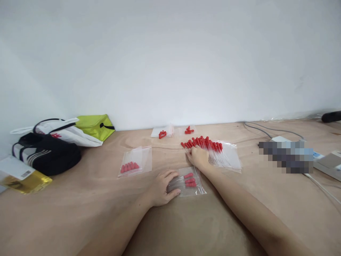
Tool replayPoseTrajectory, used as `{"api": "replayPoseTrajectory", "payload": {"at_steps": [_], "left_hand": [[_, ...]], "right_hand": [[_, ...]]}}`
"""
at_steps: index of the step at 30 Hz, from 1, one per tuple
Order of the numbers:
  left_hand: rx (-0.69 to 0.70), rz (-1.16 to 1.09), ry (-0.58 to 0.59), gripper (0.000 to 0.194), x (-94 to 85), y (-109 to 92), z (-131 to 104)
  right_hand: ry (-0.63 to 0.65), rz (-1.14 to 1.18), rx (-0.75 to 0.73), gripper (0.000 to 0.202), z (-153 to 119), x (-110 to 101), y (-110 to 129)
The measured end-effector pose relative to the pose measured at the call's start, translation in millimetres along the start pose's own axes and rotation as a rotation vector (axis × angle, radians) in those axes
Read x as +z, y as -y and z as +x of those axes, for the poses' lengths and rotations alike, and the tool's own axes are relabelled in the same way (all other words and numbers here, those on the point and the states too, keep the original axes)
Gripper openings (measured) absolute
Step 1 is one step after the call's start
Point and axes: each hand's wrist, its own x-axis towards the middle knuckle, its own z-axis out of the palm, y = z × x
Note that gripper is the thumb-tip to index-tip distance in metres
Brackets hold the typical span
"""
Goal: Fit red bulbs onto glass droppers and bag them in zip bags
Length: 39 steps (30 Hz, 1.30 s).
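Pale wooden bench [101, 199] is running up to a plain white wall [170, 64], with a lime-green fabric bag [94, 124] and a black striped bag [50, 153] sitting at its left. Near the middle, the left hand [163, 187] is resting with its grip spread, fingers and thumb lying on the left edge of a clear zip bag [193, 191] that is holding red-bulbed clear droppers [189, 183]. Beyond it, the right hand [198, 156] is reaching, its grip curled, to a fanned row of loose red-bulbed droppers [204, 142]; whether it is pinching one, I cannot tell.
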Motion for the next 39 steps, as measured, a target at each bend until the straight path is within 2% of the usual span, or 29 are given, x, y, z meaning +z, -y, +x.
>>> {"api": "replayPoseTrajectory", "payload": {"at_steps": [5, 9, 12, 14, 18, 22, 26, 31, 35, 39], "left_hand": [[0.011, 0.000, -0.005, 0.042, 1.8, 3.0, -0.2], [0.015, -0.003, -0.005, 0.041, 1.9, 3.4, -0.1], [0.006, 0.001, -0.006, 0.042, 1.7, 3.2, -0.2], [-0.002, -0.001, -0.008, 0.042, 1.5, 2.7, -0.3], [-0.010, -0.001, -0.005, 0.041, 0.7, 1.0, 0.0], [-0.008, 0.001, -0.011, 0.041, 0.1, 0.2, 0.2], [-0.016, 0.015, -0.004, 0.041, 0.1, 0.8, -0.4], [-0.016, 0.022, 0.000, 0.041, 1.2, 2.5, -1.1], [-0.002, 0.017, -0.004, 0.041, 1.3, 2.7, -1.1], [-0.007, 0.009, -0.014, 0.041, 0.2, 0.6, -0.2]], "right_hand": [[-0.020, -0.016, -0.032, 0.027, -1.2, 1.5, 1.7], [-0.089, 0.056, -0.075, 0.024, -7.7, -1.4, -13.3], [-0.176, 0.395, -0.183, 0.020, -18.6, -1.2, -35.9], [-0.167, 0.666, -0.213, 0.021, -29.0, -1.2, -52.4], [-0.106, 1.046, -0.106, 0.032, -46.0, -9.2, -80.2], [-0.135, 1.210, 0.002, 0.034, -45.3, -28.0, -98.1], [-0.143, 1.212, -0.028, 0.033, -40.5, -48.2, -103.9], [-0.057, 1.025, -0.116, 0.028, -48.6, -59.6, -93.9], [0.006, 0.879, -0.200, 0.024, -54.4, -51.7, -82.4], [0.072, 0.789, -0.280, 0.024, -56.5, -29.3, -72.5]]}}
